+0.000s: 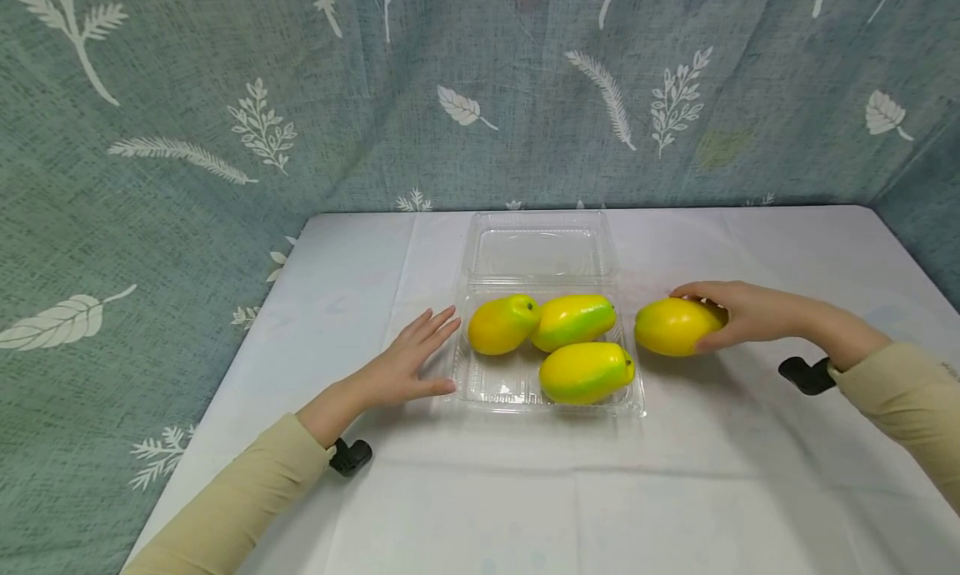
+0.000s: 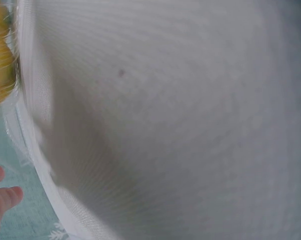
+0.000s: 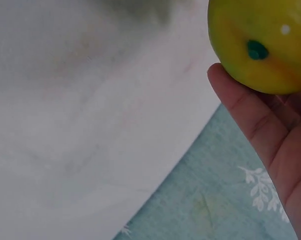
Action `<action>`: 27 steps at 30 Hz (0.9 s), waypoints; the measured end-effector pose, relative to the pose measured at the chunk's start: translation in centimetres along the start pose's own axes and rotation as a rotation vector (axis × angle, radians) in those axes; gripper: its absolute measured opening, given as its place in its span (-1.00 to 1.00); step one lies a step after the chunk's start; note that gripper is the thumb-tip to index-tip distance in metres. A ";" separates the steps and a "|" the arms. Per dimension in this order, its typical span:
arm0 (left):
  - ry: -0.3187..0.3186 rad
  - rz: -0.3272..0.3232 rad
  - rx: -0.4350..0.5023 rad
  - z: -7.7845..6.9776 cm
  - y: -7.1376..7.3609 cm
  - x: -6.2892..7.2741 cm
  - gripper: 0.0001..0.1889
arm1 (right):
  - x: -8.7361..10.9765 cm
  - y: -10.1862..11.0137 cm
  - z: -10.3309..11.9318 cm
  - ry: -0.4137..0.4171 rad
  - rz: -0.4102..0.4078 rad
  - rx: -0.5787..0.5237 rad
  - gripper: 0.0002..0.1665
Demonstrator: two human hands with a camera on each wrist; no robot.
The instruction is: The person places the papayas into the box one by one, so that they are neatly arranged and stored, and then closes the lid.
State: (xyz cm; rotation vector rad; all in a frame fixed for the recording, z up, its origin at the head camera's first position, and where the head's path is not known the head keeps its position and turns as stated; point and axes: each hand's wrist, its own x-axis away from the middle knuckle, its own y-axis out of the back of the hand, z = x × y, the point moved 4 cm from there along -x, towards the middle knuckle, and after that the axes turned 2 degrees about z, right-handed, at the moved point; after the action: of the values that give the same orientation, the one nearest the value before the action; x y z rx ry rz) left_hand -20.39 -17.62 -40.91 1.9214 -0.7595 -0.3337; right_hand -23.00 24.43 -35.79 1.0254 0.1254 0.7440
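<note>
My right hand [image 1: 742, 312] grips a yellow papaya [image 1: 675, 327] just right of a clear plastic clamshell box. Thumb and fingers wrap its right end; the right wrist view shows the papaya [image 3: 263, 40] with a green nub at its end. The box [image 1: 495, 392] has its lid [image 1: 536, 250] folded back, away from me. Inside lie three yellow-green papayas: one at the left [image 1: 502, 325], one at the back right [image 1: 573, 321] and one at the front right [image 1: 587, 373]. My left hand [image 1: 408, 362] spreads its fingers at the box's left edge; whether they touch it I cannot tell.
A white cloth [image 1: 510, 500] covers the table. Grey-green leaf-patterned fabric [image 1: 525, 100] hangs behind it and along the left side. Black wrist devices [image 1: 351, 457] sit under both forearms.
</note>
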 end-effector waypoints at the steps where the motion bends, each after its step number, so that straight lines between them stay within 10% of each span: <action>1: 0.000 0.000 -0.001 0.0 0.0 0.0 -0.09 | 0.1 0.2 0.0 -0.002 -0.003 0.002 -0.20; 27: -0.013 -0.022 -0.001 -0.1 0.1 0.1 -0.09 | -0.4 4.1 6.4 0.068 -0.020 0.078 -0.26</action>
State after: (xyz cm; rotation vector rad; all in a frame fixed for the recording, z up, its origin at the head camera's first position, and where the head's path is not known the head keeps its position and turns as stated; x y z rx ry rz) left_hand -20.29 -17.66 -40.77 1.9295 -0.7471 -0.3597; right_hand -22.60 20.74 -29.14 1.0723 0.2247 0.7612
